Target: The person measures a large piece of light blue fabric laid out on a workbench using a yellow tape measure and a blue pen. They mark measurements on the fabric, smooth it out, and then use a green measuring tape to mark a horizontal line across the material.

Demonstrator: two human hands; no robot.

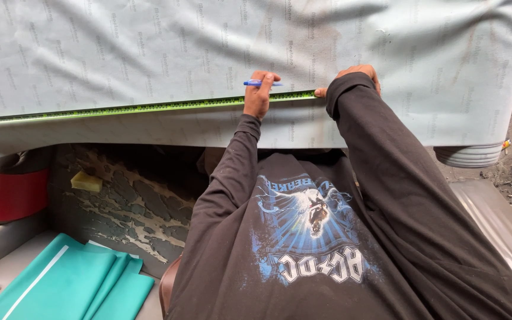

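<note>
Pressing a long yellow-green ruler [143, 108] flat on a pale sheet [149, 47], the person works with both hands at upper centre of the frame.

Left hand [258, 95]: fingers curled shut around a blue pen [262, 83], which lies roughly level, pointing right, just above the ruler's edge. The fist rests on or just over the ruler; the pen tip seems to sit at the ruler's upper edge, likely so a line can follow it.

Right hand [357, 77]: mostly hidden behind its dark sleeve [398, 178]. Fingers appear spread and pressed flat on the sheet; the thumb touches the ruler's right end. Nothing is gripped. This looks like a hold-down, keeping ruler and sheet from shifting.

Ruler: runs from the left edge of the frame to just right of centre, slightly tilted up toward the right, lying on the sheet near where the sheet bends over the desk's front edge.

Sheet: covers the whole upper frame, faintly patterned, some brown stains at upper centre. Its lower part hangs down. At right, the rest of it is on a roll [469, 155].

Lower left: folded teal sheets [72, 284]. Left: a red container [14, 192] and a yellow sponge [86, 181] on a peeling surface.
</note>
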